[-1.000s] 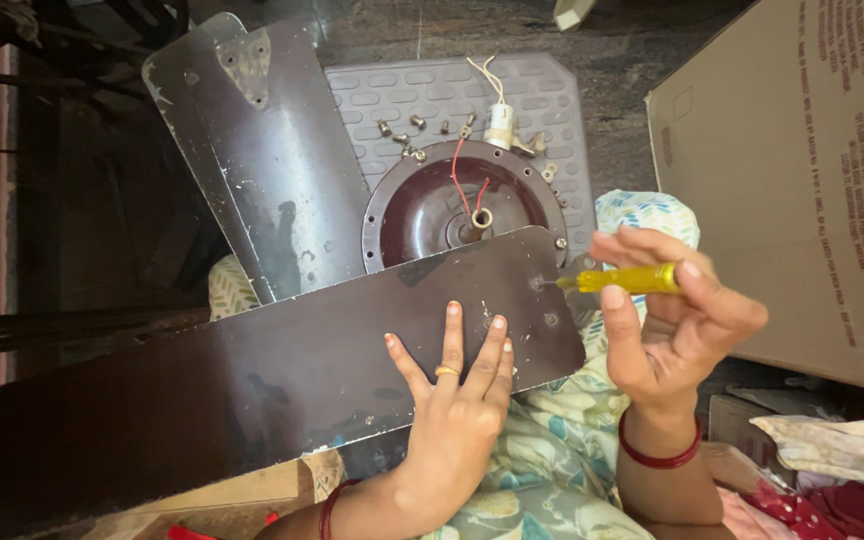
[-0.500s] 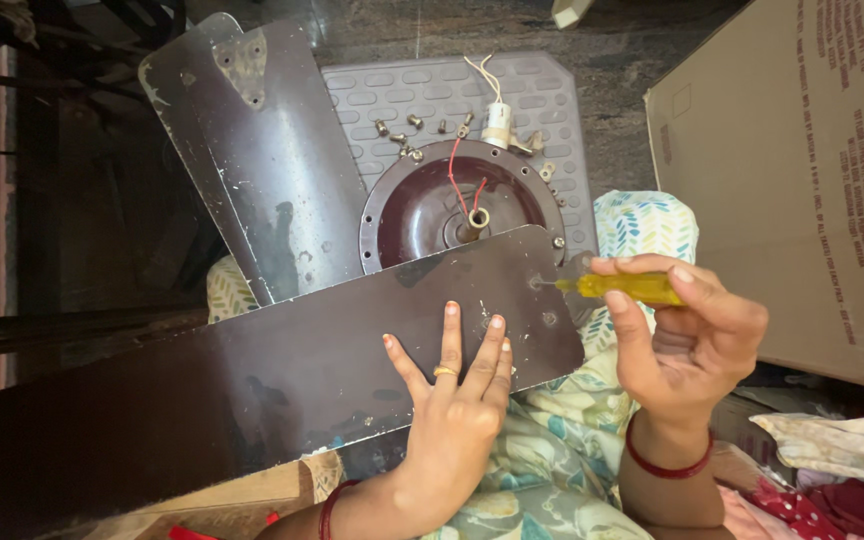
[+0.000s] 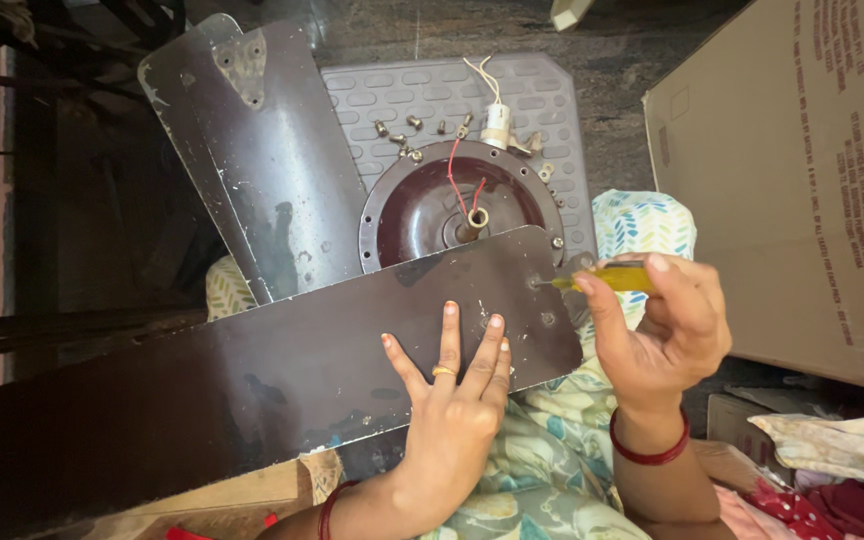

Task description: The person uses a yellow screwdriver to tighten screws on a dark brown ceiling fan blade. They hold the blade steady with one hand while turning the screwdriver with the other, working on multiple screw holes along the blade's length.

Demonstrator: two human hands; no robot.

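Far left: long dark-brown fan blade (image 3: 232, 400) lay flat across the lap, stretched out past the frame edge; second blade (image 3: 262, 150) stood behind it, bolted end up, probably parked out of the way; left hand (image 3: 447, 410) spread flat, fingers open, pressed down on the near blade, gripping nothing, looked like pure steadying so the blade wouldn't swing; maroon fan motor housing (image 3: 432, 205) sat on a grey plastic stool top (image 3: 542, 100), wires and white capacitor (image 3: 495, 122) poking up, loose screws (image 3: 407, 135) scattered beside it within reach; right hand (image 3: 667, 335) clenched round a yellow-handled screwdriver (image 3: 612, 277), tip at a screw hole near the blade's end; big cardboard box (image 3: 802, 170) off to the right.
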